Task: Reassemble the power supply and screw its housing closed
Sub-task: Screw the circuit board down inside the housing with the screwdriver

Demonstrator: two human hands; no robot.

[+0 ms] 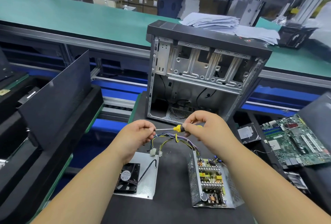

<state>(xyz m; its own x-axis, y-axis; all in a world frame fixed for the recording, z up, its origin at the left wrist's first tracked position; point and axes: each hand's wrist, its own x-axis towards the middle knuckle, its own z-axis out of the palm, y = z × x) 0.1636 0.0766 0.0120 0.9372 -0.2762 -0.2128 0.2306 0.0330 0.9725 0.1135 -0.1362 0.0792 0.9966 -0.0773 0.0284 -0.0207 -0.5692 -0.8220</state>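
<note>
The open power supply housing (211,182) lies on the dark mat, its circuit board exposed. To its left rests the metal lid (148,173) with a black fan (128,178) on it. A bundle of coloured wires (175,140) arches between the two. Above the wires my right hand (207,127) grips the yellow-and-black handle of a screwdriver (177,128), held level. My left hand (138,134) pinches at the tip of its metal shaft; whether a screw is there I cannot tell.
An empty computer case (204,73) stands upright just beyond my hands. A green motherboard (297,141) and a hard drive (248,133) lie to the right. A dark side panel (57,98) leans at the left. Papers (223,23) sit on the green bench behind.
</note>
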